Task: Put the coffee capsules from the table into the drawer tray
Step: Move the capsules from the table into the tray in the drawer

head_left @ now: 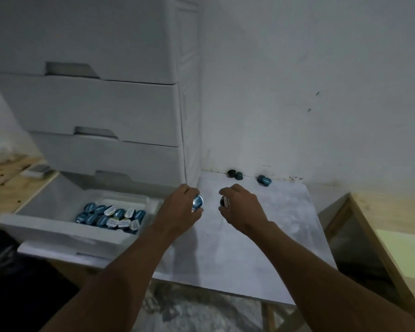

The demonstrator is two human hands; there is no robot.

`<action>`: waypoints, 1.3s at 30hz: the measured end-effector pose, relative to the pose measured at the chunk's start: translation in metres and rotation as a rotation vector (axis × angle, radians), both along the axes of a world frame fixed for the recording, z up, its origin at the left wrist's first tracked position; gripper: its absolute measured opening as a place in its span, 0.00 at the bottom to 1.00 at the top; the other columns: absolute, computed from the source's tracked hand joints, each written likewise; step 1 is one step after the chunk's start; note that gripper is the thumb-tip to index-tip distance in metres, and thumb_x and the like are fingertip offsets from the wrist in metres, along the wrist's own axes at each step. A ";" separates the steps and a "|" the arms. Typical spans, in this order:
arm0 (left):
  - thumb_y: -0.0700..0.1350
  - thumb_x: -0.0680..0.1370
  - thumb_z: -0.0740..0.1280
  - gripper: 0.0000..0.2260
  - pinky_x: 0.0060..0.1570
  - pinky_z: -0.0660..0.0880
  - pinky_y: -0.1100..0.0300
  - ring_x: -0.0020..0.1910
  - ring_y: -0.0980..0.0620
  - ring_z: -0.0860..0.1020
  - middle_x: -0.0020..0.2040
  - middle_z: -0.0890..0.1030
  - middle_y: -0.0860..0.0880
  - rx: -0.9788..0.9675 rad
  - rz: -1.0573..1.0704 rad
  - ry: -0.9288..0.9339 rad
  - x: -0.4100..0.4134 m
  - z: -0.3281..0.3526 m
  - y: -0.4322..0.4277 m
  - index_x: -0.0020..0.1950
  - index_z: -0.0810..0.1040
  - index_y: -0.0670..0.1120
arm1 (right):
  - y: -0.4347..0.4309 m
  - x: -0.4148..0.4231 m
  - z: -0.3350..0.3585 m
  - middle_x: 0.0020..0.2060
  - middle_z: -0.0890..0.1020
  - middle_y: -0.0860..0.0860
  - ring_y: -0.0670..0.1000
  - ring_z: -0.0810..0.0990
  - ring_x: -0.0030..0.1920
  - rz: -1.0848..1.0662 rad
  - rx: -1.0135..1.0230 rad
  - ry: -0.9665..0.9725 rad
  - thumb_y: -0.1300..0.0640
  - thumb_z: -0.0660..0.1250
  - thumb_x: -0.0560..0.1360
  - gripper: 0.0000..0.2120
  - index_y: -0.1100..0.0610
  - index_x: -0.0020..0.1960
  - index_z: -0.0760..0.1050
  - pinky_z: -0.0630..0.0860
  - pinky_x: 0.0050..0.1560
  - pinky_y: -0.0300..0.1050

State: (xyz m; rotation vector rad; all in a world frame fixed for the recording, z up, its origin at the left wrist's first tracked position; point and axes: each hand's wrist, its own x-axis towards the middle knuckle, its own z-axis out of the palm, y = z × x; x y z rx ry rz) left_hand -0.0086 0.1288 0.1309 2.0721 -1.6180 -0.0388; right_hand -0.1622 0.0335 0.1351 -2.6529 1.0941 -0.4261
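My left hand (pixel 180 207) grips a blue coffee capsule (pixel 197 202) above the white table (pixel 249 236), just right of the open bottom drawer (pixel 58 232). My right hand (pixel 241 207) holds a dark capsule (pixel 224 202) a short way to the right, foil side facing the other hand. Inside the drawer, a white tray (pixel 144 202) carries several blue and white capsules (pixel 110 218) in two rows. By the wall at the table's back lie a pair of dark capsules (pixel 235 174) and a blue capsule (pixel 264 180).
A white plastic drawer cabinet (pixel 106 104) stands at the left with its upper drawers closed. The white wall (pixel 297 92) bounds the table's back. A wooden frame (pixel 369 236) sits at the right and a wooden surface (pixel 7 185) at the far left.
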 end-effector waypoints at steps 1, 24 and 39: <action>0.44 0.71 0.71 0.15 0.48 0.73 0.53 0.50 0.43 0.78 0.52 0.77 0.44 0.002 0.020 -0.009 0.008 0.003 0.012 0.57 0.78 0.42 | 0.009 0.011 0.002 0.56 0.77 0.54 0.57 0.78 0.52 0.004 -0.005 -0.002 0.54 0.65 0.76 0.17 0.56 0.64 0.72 0.74 0.51 0.47; 0.45 0.76 0.68 0.17 0.54 0.73 0.56 0.54 0.47 0.76 0.60 0.73 0.45 0.107 0.144 -0.028 0.319 0.005 0.184 0.63 0.73 0.45 | 0.178 0.330 -0.014 0.59 0.71 0.57 0.59 0.76 0.55 0.032 0.139 -0.066 0.62 0.64 0.74 0.21 0.53 0.66 0.71 0.72 0.54 0.46; 0.45 0.77 0.66 0.18 0.59 0.72 0.55 0.57 0.47 0.75 0.62 0.69 0.46 0.286 0.058 0.050 0.382 -0.057 0.095 0.66 0.70 0.46 | 0.105 0.404 -0.071 0.60 0.73 0.57 0.58 0.75 0.57 -0.043 0.212 0.039 0.63 0.68 0.73 0.17 0.60 0.61 0.71 0.71 0.56 0.45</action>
